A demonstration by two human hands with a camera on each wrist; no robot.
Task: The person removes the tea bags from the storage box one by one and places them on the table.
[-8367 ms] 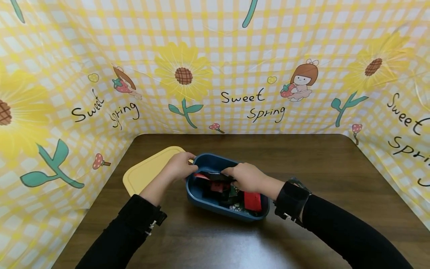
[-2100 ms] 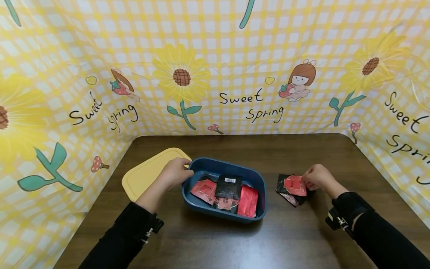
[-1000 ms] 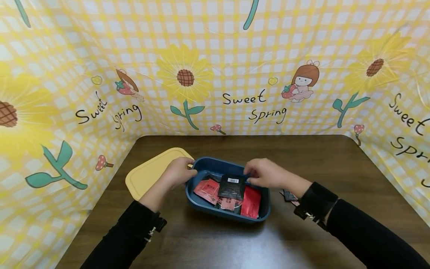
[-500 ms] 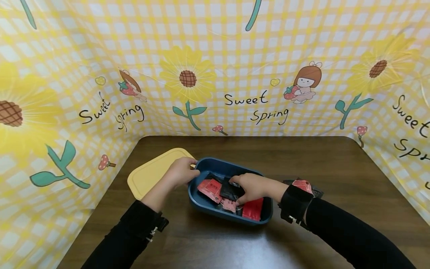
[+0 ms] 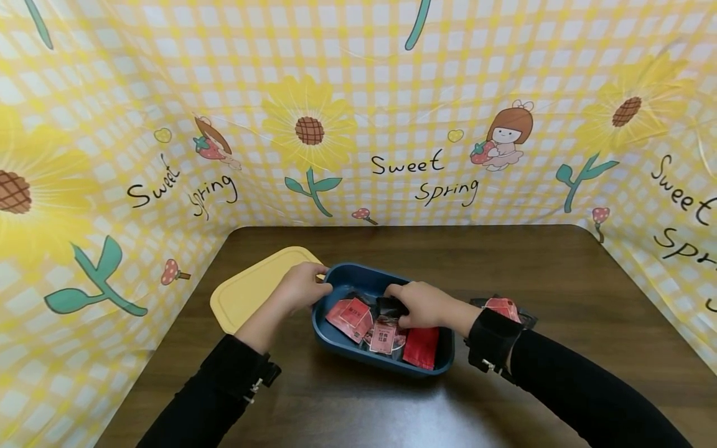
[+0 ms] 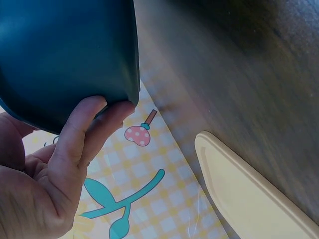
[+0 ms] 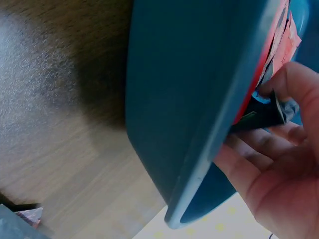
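A blue lidless box holds several sachets. My left hand grips the rim at the box's left end; in the left wrist view its fingers lie against the box's outer wall. Inside the box, my right hand pinches a black sachet between thumb and fingers. The right wrist view has this black sachet tilted up in the grasp. Below it lie a pink-and-black sachet, another with a pink label, and a red sachet.
A yellow lid lies on the brown table left of the box, partly behind my left hand. A small pile of sachets sits right of the box, partly hidden by my right wrist. Checked cloth stands around the table.
My right hand has come from the sachet pile on the right into the box and now pinches the black sachet, lifting its edge. My left hand stays on the rim.
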